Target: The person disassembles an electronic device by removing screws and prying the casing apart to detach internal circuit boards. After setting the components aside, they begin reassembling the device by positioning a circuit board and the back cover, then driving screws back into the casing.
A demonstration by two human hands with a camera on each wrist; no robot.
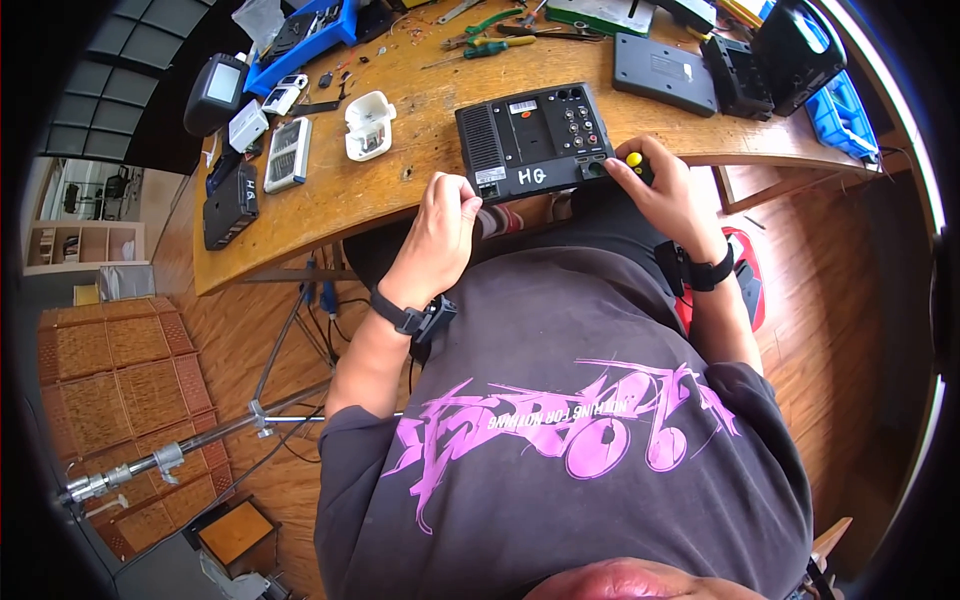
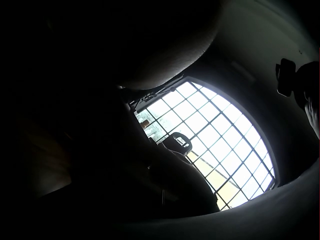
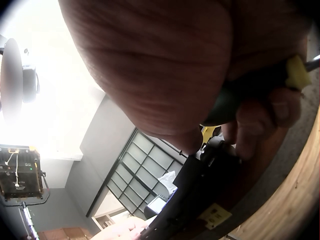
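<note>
A black monitor (image 1: 535,140), back up with vents, round connectors and a white "HQ" mark, lies over the table's near edge. At its near left corner is my left hand (image 1: 440,235), fingers curled and thumb against them at the casing. The left wrist view is mostly dark and hides what those fingers touch. My right hand (image 1: 665,195) holds the near right corner with the thumb on the casing. That same hand keeps a screwdriver (image 3: 225,107) in its palm; its dark green handle with yellow collar shows in the right wrist view.
On the wooden table (image 1: 420,110) stand an open white case (image 1: 370,125) and a grey-white box (image 1: 288,153) to the left. Several pliers and screwdrivers (image 1: 490,45) lie at the back. A flat black device (image 1: 665,75) is at the right; a stand (image 1: 200,440) rises from the floor.
</note>
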